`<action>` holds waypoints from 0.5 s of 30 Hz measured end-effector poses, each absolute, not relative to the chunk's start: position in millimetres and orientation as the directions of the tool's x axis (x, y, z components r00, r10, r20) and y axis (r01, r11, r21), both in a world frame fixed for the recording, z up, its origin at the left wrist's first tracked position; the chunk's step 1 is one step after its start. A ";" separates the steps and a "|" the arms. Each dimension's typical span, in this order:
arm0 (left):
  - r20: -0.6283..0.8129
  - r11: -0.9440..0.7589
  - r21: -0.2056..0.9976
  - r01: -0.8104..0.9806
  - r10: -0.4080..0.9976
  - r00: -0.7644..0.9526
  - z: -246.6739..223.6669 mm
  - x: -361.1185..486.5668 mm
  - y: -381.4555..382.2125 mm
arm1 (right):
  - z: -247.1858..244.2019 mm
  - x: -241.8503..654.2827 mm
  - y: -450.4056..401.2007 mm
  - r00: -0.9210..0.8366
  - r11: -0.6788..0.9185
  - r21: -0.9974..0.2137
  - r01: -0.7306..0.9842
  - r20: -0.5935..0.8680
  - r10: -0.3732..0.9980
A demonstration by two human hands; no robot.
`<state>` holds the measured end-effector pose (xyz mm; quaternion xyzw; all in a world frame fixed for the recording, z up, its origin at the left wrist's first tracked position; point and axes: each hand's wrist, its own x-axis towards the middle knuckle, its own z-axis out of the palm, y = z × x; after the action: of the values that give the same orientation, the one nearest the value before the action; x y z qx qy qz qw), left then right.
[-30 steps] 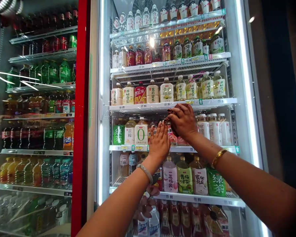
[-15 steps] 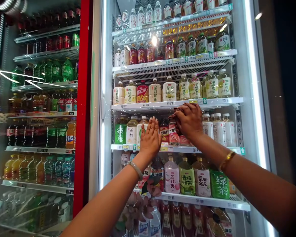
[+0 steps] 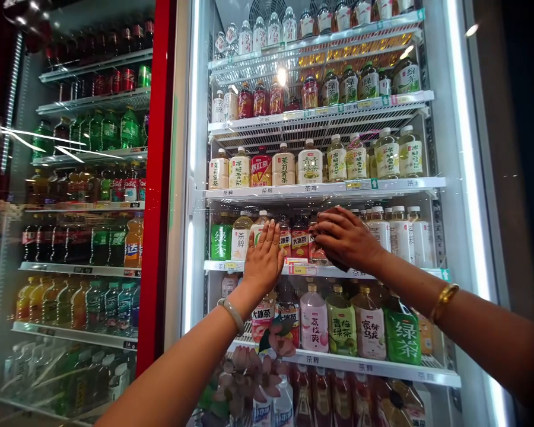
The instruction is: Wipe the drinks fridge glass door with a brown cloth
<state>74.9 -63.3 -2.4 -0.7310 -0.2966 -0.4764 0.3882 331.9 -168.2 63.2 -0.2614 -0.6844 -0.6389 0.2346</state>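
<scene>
My left hand (image 3: pixel 264 258) lies flat against the glass door of a drinks fridge, fingers stretched upward and close together. A pale bangle (image 3: pixel 231 315) circles that wrist. To the right, my right hand (image 3: pixel 347 237) is bent against the glass, its fingers curled over what looks like a crumpled dark brown cloth (image 3: pixel 338 261), mostly hidden under the palm. A gold bracelet (image 3: pixel 445 302) is on the right wrist. Behind the glass, both hands overlap a shelf of bottled drinks, including a green-labelled bottle (image 3: pixel 221 240) and white-labelled bottles (image 3: pixel 398 237).
Several shelves of bottles stand above and below, such as a pink bottle (image 3: pixel 314 320) and a large green bottle (image 3: pixel 403 332). A red frame (image 3: pixel 159 178) separates a second fridge on the left. Pinkish flowers (image 3: pixel 244 370) show low in front, perhaps reflected.
My right hand has slid lower on the glass, from the shelf edge down over the bottles. My left hand stays flat, shifted slightly left and down. The view has moved a little.
</scene>
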 end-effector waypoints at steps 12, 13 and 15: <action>0.929 -0.539 -0.277 0.796 0.060 0.365 -7.3 76.2 -55.2 | 42.7 263.5 -140.7 -0.657 0.032 0.656 0.754 0.754 0.029; 0.927 -0.544 -0.280 0.791 0.061 0.370 -7.3 75.2 -54.8 | 36.5 271.0 -145.4 -0.693 0.052 0.691 0.721 0.720 0.042; 0.928 -0.551 -0.279 0.786 0.056 0.369 -7.4 74.6 -54.2 | 30.9 287.3 -153.7 -0.740 0.079 0.736 0.672 0.669 0.064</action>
<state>74.6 -54.2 -7.4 -0.7362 -0.2860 -0.4835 0.3774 287.3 -153.7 30.9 -0.2657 -0.6929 -0.6245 0.2435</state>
